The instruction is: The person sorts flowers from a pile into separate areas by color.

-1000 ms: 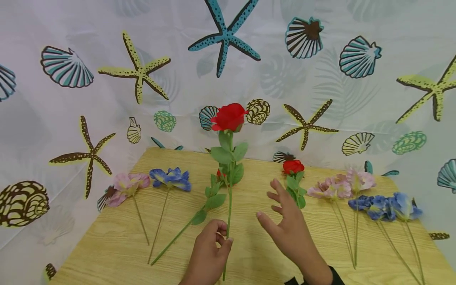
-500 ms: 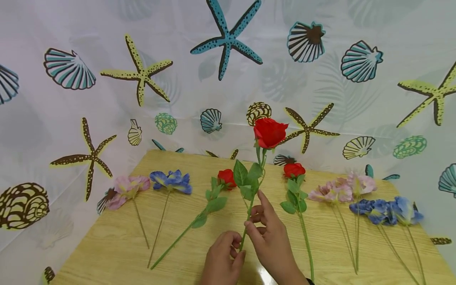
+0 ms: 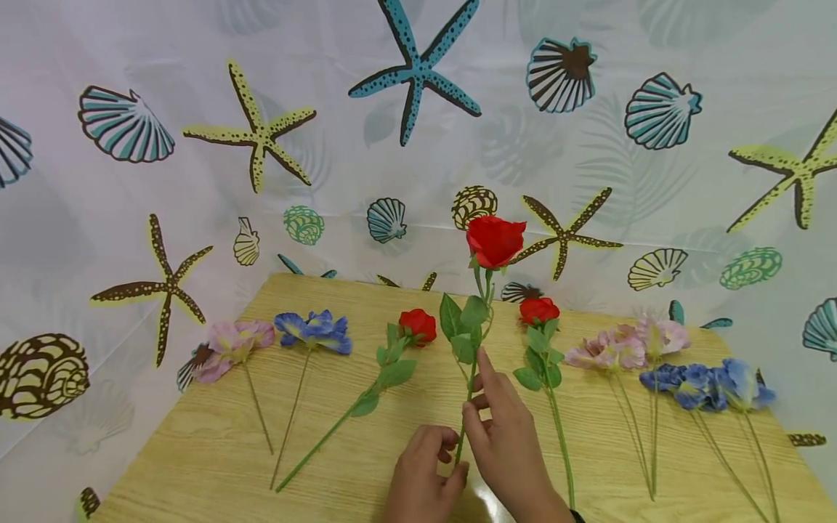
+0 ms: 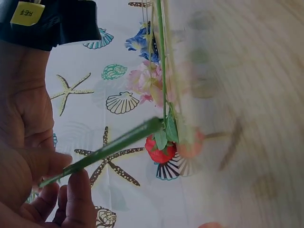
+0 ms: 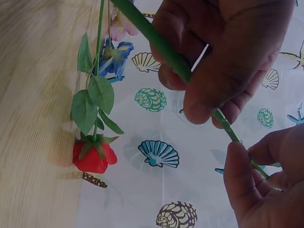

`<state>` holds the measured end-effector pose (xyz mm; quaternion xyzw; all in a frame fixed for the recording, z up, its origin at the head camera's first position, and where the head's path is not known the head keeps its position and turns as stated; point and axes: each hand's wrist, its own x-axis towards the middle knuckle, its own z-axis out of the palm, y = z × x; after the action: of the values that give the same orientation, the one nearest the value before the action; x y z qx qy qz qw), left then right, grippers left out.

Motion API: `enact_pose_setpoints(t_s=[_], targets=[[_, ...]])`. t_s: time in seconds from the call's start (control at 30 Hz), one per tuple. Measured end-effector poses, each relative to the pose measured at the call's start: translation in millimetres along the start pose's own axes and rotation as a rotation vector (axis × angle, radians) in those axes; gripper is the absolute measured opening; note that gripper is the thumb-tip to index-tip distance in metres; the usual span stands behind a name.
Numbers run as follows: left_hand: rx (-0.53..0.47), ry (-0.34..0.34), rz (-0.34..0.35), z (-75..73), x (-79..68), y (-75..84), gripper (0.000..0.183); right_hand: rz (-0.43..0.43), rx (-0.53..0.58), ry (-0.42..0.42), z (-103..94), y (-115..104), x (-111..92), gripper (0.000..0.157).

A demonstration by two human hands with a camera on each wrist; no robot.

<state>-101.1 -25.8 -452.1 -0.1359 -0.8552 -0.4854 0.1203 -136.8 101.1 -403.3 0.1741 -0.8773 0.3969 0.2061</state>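
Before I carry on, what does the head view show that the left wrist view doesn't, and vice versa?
Only the head view shows the leftmost pink flower and leftmost blue flower. Only the left wrist view shows the blunt tip of the held stem and the yellow label on the black wrist gear. Both show the left hand, right hand, that stem, the right lying rose, right pink flowers and right blue flowers.

Can't tell home, studio or shop from my feed; I see a curtained-off nook: starfish-and-seashell-print fabric point(image 3: 346, 167) behind and down both sides, closing in a light wood-grain desk point(image 3: 346, 472). Creases give the cloth away.
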Motion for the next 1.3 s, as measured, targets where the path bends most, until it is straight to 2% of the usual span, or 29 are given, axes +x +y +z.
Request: enact_pose_setpoints(t_s=[0.1,0.17,0.23,0.37,0.47,0.63,0.77,0.87,0.97,1.2,1.3], targets=[[-0.028,-0.053,-0.010,-4.9,-0.5,-3.7,0.035,-0.023,-0.041,-0.008,-3.6,5,1,0.080],[0.001,-0.093,-0.030,-12.7,0.0,-7.3,0.042,-0.014,-0.077,-0.030,-7.1,9,3,0.078],[0.070,-0.122,-0.063,-23.2,1.1,-11.3,0.049,0.004,-0.122,-0.055,-11.5,14,5,0.075],[0.248,-0.135,-0.119,-42.1,4.7,-28.2,0.063,0.053,-0.212,-0.101,-22.7,24,10,0.070],[0.405,-0.140,-0.128,-54.2,7.7,-44.5,0.074,0.051,-0.268,-0.108,-30.6,32,14,0.068],[0.620,-0.156,-0.095,-73.9,11.6,-65.6,0.088,0.082,-0.337,-0.149,-43.6,50,23,0.066],[0.703,-0.156,-0.051,-87.0,14.7,-77.5,0.090,0.127,-0.369,-0.198,-53.0,68,31,0.066],[0.740,-0.169,-0.034,-95.1,16.4,-85.4,0.090,0.156,-0.386,-0.236,-59.9,80,36,0.066],[0.742,-0.196,-0.045,-101.5,15.2,-93.3,0.089,0.189,-0.407,-0.272,-67.7,94,39,0.065],[0.627,-0.287,-0.175,-108.3,5.8,-104.1,0.087,0.250,-0.440,-0.320,-80.7,125,37,0.064],[0.629,-0.296,-0.194,-108.9,4.8,-105.6,0.087,0.283,-0.432,-0.349,-79.4,136,35,0.066]])
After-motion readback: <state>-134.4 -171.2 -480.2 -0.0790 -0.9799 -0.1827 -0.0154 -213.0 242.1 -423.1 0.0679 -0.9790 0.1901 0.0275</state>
